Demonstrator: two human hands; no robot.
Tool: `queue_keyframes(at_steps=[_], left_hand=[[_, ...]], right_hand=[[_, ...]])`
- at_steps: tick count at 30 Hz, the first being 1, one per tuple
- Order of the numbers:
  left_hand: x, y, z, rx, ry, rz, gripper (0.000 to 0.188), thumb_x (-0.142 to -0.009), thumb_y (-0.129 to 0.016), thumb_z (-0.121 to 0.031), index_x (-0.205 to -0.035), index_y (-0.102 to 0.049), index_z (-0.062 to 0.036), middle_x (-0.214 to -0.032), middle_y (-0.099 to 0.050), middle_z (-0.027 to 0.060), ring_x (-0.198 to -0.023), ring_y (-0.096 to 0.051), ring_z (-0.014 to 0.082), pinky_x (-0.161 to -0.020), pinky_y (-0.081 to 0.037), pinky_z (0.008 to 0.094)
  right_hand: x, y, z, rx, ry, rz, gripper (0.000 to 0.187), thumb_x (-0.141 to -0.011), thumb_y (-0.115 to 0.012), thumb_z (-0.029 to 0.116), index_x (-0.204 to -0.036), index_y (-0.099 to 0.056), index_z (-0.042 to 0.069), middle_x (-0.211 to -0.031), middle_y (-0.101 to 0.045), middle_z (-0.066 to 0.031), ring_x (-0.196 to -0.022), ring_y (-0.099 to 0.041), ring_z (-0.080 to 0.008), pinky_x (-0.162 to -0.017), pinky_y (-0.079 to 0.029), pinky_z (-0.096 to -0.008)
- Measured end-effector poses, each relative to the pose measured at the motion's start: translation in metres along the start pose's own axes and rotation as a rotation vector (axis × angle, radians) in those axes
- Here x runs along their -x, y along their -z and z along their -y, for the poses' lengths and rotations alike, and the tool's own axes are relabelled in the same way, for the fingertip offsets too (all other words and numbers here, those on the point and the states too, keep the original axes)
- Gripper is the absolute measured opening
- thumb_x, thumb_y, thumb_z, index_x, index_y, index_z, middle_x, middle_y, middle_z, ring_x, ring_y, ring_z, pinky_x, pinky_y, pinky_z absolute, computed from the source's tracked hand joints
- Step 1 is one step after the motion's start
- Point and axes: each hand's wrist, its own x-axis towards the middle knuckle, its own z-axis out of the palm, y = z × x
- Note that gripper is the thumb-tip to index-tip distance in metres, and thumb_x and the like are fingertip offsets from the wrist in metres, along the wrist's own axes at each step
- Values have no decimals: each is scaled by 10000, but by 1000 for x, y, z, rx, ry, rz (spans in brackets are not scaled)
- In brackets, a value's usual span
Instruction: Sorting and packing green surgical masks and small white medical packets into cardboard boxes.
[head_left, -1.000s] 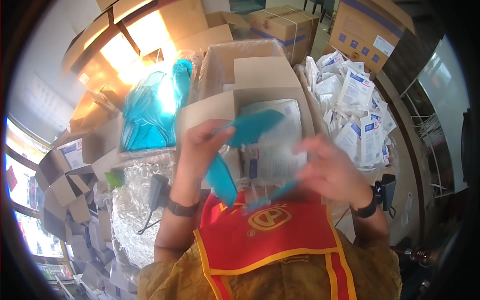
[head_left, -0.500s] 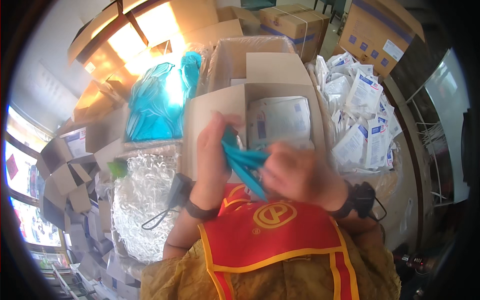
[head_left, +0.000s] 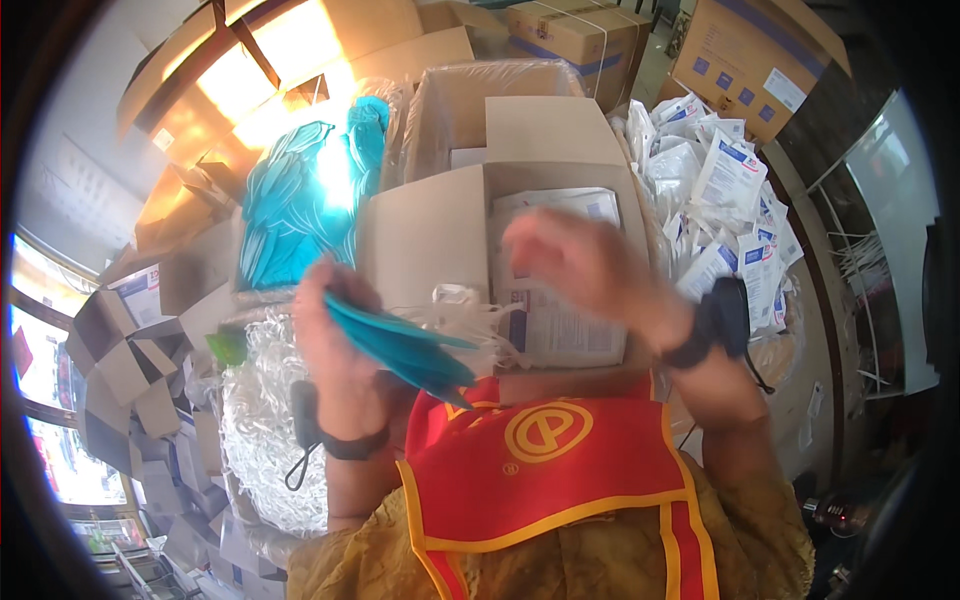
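My left hand (head_left: pixel 338 335) is closed on a few folded teal sheets (head_left: pixel 405 352) that look like fabric; their free ends slope down to the right, in front of my red apron. White stringy strands (head_left: pixel 490 330) show just beyond these sheets, by the near edge of an open cardboard box (head_left: pixel 425 235). Over that box hovers my right hand (head_left: pixel 590 270), apart from the teal sheets, its fingers blurred by motion. Flat white printed packets (head_left: pixel 570 335) lie inside the box beneath it. Each wrist wears a dark strap with a small device.
A bin of teal pieces (head_left: pixel 290 220) stands at the far left, with a heap of white strands (head_left: pixel 265 430) nearer. Loose white packets (head_left: pixel 735 190) fill a container on the right. Cardboard cartons (head_left: pixel 575 45) stand behind; small opened boxes (head_left: pixel 125 350) pile up at left.
My left hand has moved left with the teal sheets. My right hand has come off them and shifted up and slightly right, over the box. More of the packets now shows.
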Motion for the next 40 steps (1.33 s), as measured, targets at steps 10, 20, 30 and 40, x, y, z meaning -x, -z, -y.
queue_keyframes(at_steps=[10,20,30,40], left_hand=[[7,5,4,-47,-89,105,282,-910,-557,-208,-666,-475,-93,-574,-451,2,-520,-411,83,-466,-299,227],[15,-7,18,-216,-123,287,302,-919,-544,-128,-638,-437,-100,-561,-469,54,-464,-392,112,-427,-300,242],[23,-39,23,-766,-285,619,395,-806,-719,-64,-1171,-581,-4,-1106,-603,44,-765,-528,58,-605,-397,169],[41,-54,53,-780,-275,674,158,-877,-686,-56,-1026,-699,-7,-778,-650,-19,-697,-566,33,-612,-445,177]], right_hand=[[-18,-8,-153,758,-261,238,547,-552,-878,259,-994,-647,35,-1014,-608,-116,-1057,-571,-313,-884,-461,-428],[-3,8,-147,578,-345,234,354,-636,-812,110,-925,-623,29,-991,-586,-137,-965,-581,-356,-831,-475,-420],[19,58,0,330,46,92,189,-720,-710,1,-856,-589,51,-866,-588,-91,-869,-573,-332,-756,-471,-391],[43,55,4,366,57,52,193,-736,-704,10,-905,-616,43,-988,-606,-92,-968,-587,-318,-833,-485,-381]])
